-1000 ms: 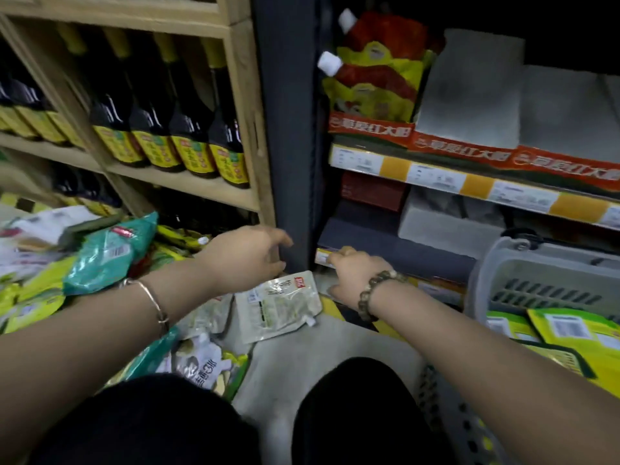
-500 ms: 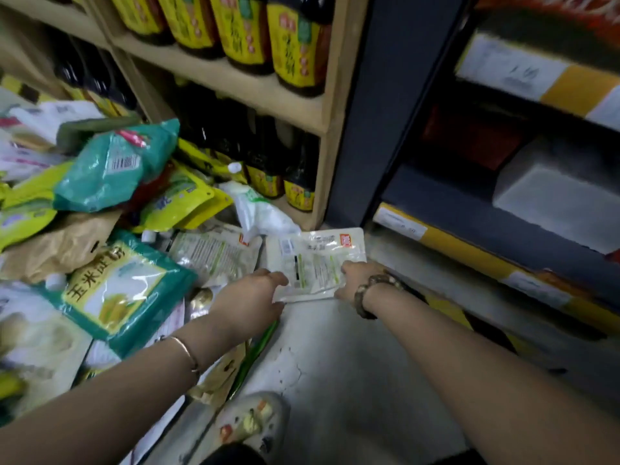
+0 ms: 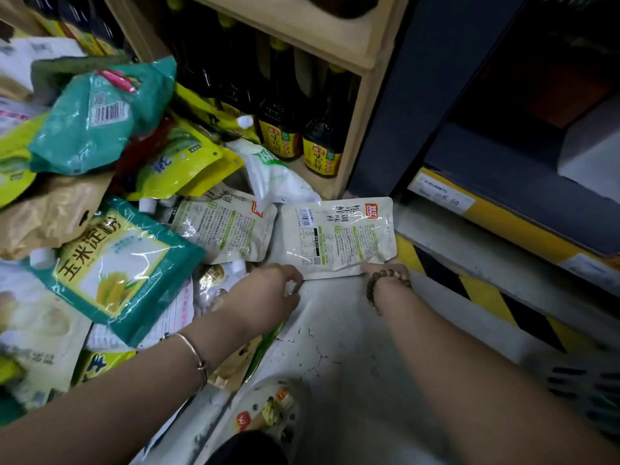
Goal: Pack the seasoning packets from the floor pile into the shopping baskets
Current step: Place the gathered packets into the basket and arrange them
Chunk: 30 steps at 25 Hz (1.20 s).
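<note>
White seasoning packet [image 3: 335, 236] on floor [image 3: 339, 333]; right hand [image 3: 385, 269] fingers pinched its near edge, left hand [image 3: 265, 292] fingers curled at corner, grip unclear.

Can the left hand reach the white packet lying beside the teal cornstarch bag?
Probably yes. The white packet lies just beyond the left hand, most of its face bare; the teal cornstarch bag covers only its left edge. The hand would first have to leave the other white packet.

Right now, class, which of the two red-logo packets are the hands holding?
The right packet, held at its near edge by the left hand and right hand; the left packet lies beside it, ungripped.
</note>
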Motion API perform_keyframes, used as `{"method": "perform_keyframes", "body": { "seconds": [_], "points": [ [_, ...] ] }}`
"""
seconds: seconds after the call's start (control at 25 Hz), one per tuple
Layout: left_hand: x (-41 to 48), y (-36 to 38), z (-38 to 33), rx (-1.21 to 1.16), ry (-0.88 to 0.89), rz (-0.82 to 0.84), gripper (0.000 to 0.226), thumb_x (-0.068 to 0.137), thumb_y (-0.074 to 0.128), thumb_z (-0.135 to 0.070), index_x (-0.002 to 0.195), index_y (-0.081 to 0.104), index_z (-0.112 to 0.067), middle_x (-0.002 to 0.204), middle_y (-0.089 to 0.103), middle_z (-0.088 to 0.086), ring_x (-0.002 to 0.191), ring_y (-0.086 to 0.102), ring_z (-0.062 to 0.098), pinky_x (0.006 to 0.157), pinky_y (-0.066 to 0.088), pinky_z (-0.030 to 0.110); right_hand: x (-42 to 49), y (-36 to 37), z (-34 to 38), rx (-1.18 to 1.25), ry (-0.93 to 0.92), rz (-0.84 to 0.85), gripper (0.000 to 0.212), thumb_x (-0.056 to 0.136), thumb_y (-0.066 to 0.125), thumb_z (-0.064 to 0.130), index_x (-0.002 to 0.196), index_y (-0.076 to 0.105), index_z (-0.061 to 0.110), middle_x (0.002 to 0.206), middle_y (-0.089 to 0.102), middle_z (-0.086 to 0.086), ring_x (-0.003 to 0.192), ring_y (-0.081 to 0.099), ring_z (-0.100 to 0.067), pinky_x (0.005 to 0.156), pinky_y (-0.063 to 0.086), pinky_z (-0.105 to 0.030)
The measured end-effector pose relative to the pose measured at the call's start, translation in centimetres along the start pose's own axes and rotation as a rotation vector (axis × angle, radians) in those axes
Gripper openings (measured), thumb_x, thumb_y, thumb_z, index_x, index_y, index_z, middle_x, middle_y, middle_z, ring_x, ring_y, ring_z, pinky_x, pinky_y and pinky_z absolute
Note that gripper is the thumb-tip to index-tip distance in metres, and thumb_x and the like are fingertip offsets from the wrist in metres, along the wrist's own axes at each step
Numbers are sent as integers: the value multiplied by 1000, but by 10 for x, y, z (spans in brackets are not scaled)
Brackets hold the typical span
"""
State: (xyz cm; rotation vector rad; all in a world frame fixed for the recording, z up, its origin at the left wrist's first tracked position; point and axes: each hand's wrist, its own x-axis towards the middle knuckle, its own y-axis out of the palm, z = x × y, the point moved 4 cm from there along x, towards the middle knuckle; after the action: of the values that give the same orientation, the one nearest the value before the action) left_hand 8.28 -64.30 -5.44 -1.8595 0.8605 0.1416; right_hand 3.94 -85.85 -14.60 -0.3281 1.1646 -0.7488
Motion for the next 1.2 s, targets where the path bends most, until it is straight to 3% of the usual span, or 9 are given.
{"method": "perform_keyframes", "body": {
  "seconds": [0.32, 0.4, 0.48, 0.52, 0.6, 0.76, 0.92, 1.04, 1.2],
  "points": [
    [2, 1, -2, -91, -27, 26, 27, 93, 53, -23, 119, 57, -19, 116, 60, 5, 95, 59, 19, 79, 50, 29, 9, 6, 9, -311, -230, -49, 39, 79, 72, 29, 110, 65, 5, 113, 65, -11, 105, 61, -28, 78, 46, -28],
    [4, 2, 0, -144, -50, 17, 26, 93, 54, -22, 118, 59, -19, 113, 61, 3, 94, 60, 18, 80, 50, 29, 9, 3, 4, -88, -280, -22, 26, 81, 70, 21, 99, 68, 3, 109, 66, -15, 101, 62, -30, 82, 47, -31],
    [8, 2, 8, -250, -102, -4, 27, 93, 55, -22, 119, 59, -19, 112, 62, -1, 98, 60, 17, 80, 47, 25, 1, -5, 1, 358, -229, 48, 5, 80, 69, 4, 80, 64, 5, 103, 67, -20, 88, 65, -31, 80, 54, -35],
    [10, 3, 12, -316, -130, -16, 27, 92, 56, -20, 119, 59, -18, 112, 62, -1, 98, 60, 17, 80, 47, 25, -4, -11, 2, 539, -200, 78, 15, 79, 68, -4, 75, 60, 8, 100, 65, -20, 82, 64, -28, 73, 56, -30],
    [15, 3, 20, -476, -174, -61, 26, 91, 56, -14, 116, 59, -18, 108, 63, 2, 95, 61, 19, 75, 48, 26, -12, -25, 10, 750, -200, 177, 24, 80, 62, -13, 78, 57, 10, 97, 64, -14, 81, 62, -22, 63, 55, -22],
    [25, -5, 27, -843, -239, -197, 29, 88, 60, -6, 116, 57, -14, 114, 59, 14, 91, 58, 17, 73, 51, 21, -36, -56, 37, 716, -332, 471, 24, 76, 63, -14, 84, 58, 7, 82, 68, -7, 77, 66, -18, 61, 57, -20],
    [25, 0, 28, -1103, -260, -66, 72, 75, 77, -25, 138, 42, -19, 133, 47, 10, 119, 52, 24, 104, 43, 44, -58, -59, 53, 694, -430, 864, 52, 30, 95, 22, 77, 73, 15, 76, 72, -4, 66, 69, -14, 60, 57, -26],
    [16, 4, 25, -1167, -236, 43, 102, 60, 83, -38, 146, 29, -23, 140, 43, 4, 128, 45, 22, 106, 40, 43, -68, -51, 59, 713, -434, 967, 51, 31, 95, 33, 76, 75, 22, 76, 71, 1, 68, 68, -11, 63, 57, -29],
    [1, -1, 22, -1283, -131, 83, 51, 72, 71, -9, 120, 54, -15, 110, 71, 1, 101, 67, 15, 78, 55, 22, -85, -26, 66, 740, -370, 1110, 50, 43, 93, 29, 88, 73, 19, 86, 70, -5, 78, 67, -16, 75, 56, -35]
  ]
}}
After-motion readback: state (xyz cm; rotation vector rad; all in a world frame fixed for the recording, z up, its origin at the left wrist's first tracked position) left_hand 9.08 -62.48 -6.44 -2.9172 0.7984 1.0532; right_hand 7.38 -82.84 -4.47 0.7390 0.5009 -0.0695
